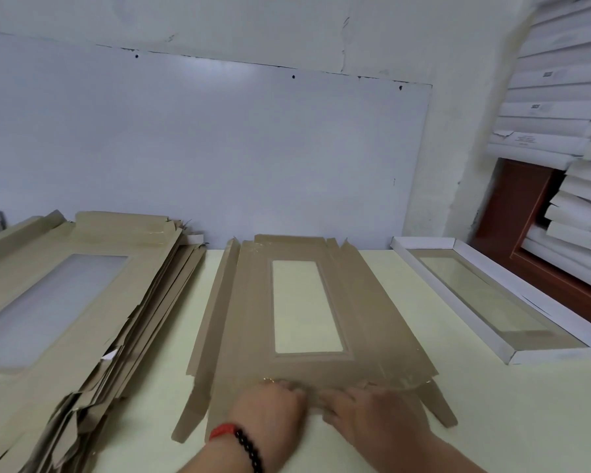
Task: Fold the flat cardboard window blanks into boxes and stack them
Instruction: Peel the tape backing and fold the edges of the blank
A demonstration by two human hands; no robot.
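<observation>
A flat brown cardboard blank (365, 322) with a clear rectangular window lies in the middle of the pale table. Its long side flaps spread left and right. My left hand (270, 414), with red and black bead bracelets at the wrist, rests on the blank's near end flap, knuckles up, fingers bent over the fold line. My right hand (369, 411) lies beside it on the same flap, fingers pointing left and pressing down. A finished white-sided window box (492, 298) sits at the right.
A thick pile of flat brown blanks (65, 302) fills the table's left side. White boxes (567, 138) are stacked high at the far right in front of a brown door frame (526, 216). A white wall panel backs the table (526, 421).
</observation>
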